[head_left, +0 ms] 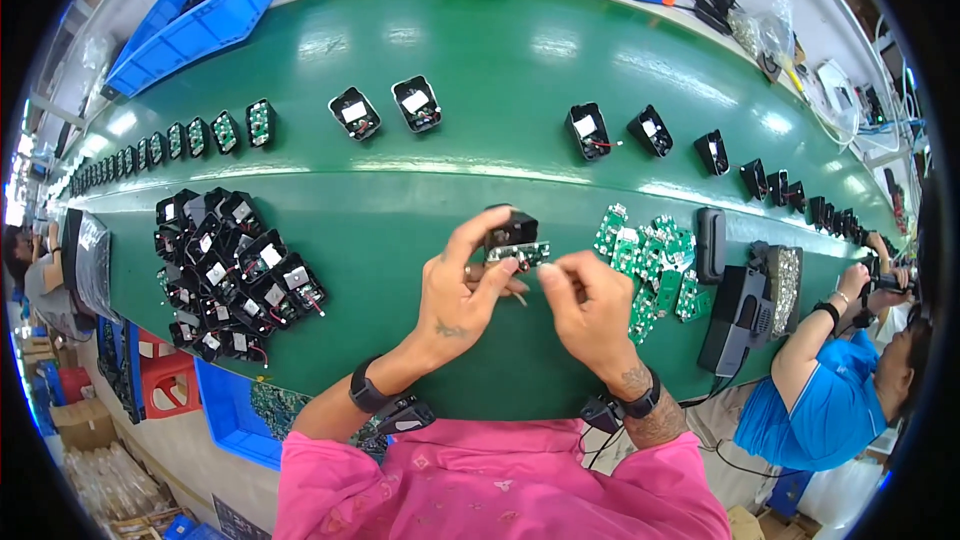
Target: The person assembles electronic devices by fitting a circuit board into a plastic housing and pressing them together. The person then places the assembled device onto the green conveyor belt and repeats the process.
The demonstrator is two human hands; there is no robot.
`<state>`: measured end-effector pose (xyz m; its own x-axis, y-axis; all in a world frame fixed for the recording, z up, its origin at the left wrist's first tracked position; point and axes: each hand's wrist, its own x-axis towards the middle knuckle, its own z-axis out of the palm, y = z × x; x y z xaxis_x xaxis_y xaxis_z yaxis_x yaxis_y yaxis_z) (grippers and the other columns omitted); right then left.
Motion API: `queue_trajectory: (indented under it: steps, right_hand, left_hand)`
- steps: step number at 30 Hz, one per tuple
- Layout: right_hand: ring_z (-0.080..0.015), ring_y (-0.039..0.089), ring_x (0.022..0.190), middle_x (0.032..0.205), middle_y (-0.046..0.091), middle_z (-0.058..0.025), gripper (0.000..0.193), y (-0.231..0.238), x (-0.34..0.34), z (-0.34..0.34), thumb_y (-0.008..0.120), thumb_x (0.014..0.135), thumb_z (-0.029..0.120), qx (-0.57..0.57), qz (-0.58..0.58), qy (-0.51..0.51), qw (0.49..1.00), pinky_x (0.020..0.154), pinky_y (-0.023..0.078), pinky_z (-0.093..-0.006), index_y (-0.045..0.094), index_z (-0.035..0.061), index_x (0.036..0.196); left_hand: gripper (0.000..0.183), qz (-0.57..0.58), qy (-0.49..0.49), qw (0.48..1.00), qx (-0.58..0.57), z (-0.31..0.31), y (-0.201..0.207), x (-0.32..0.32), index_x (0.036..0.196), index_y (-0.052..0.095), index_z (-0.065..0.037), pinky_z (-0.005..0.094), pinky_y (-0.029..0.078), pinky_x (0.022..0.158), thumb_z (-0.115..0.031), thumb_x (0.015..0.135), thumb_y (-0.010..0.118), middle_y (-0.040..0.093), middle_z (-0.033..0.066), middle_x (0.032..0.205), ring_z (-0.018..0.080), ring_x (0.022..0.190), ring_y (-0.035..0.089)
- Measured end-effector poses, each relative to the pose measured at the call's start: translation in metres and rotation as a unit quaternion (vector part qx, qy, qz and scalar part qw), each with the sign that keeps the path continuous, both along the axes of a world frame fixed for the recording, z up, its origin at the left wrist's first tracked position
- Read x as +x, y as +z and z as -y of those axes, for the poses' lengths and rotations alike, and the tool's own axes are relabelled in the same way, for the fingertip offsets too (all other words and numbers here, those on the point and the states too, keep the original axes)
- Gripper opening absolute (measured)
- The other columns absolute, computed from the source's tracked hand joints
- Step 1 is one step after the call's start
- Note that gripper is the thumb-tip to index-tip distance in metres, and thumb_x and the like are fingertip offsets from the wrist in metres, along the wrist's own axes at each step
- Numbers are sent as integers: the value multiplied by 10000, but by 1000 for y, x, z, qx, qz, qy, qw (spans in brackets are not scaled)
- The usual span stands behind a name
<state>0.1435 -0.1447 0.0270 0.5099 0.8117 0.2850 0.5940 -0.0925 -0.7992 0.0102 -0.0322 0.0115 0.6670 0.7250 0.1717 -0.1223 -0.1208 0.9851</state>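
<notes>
My left hand (452, 292) is closed around a small black plastic housing (516, 227), in front of my chest above the green table. A green circuit board (535, 253) sits across the housing's near side, with my left thumb pressed against it. Just right of the board, my right hand (592, 308) has thumb and fingertips pinched together. Whatever is between those fingertips is too small or hidden to make out. Loose green circuit boards (655, 265) lie in a pile to the right of my right hand. A heap of black housings (225, 275) with wires is on the left.
Housings with boards (224, 132) form a row at far left; other black housings (588, 130) line the far side. A blue bin (200, 15) stands at the back left. Near the right edge are a dark grey device (735, 320) and a co-worker in a blue shirt (820, 395).
</notes>
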Motion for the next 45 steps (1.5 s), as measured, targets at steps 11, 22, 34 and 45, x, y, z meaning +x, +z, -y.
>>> queue_trajectory:
  steps: [11,22,34,45]
  right_hand:
    - [-80,611,668,807,657,-43,127,-8,10,1,634,959,86,23,-294,31,955,575,510,-230,607,-37,949]
    - [-46,536,536,614,603,0,238,-5,11,-1,641,966,149,-7,-200,107,974,472,399,-229,630,5,777]
    - [-217,504,482,592,544,-120,232,-6,5,-6,646,954,159,6,-76,81,994,473,379,-346,630,-8,794]
    - [-214,493,442,547,532,-91,253,-15,-1,-11,697,914,164,-12,-16,-7,1000,436,370,-344,566,17,754]
  left_hand:
    - [631,-25,-131,984,-120,-13,-1,-3,1424,423,-35,249,598,733,112,848,636,536,175,1345,163,929,692]
    - [583,-47,-34,996,-62,0,0,-3,1360,530,-75,257,593,643,144,822,582,606,157,1276,159,861,708]
    - [491,-54,10,993,101,4,-4,2,1313,579,-70,269,578,685,117,861,533,600,170,1311,170,918,697]
    - [303,-23,-60,984,-166,-1,-5,2,1275,545,-8,239,573,542,-104,990,577,631,141,1146,157,671,695]
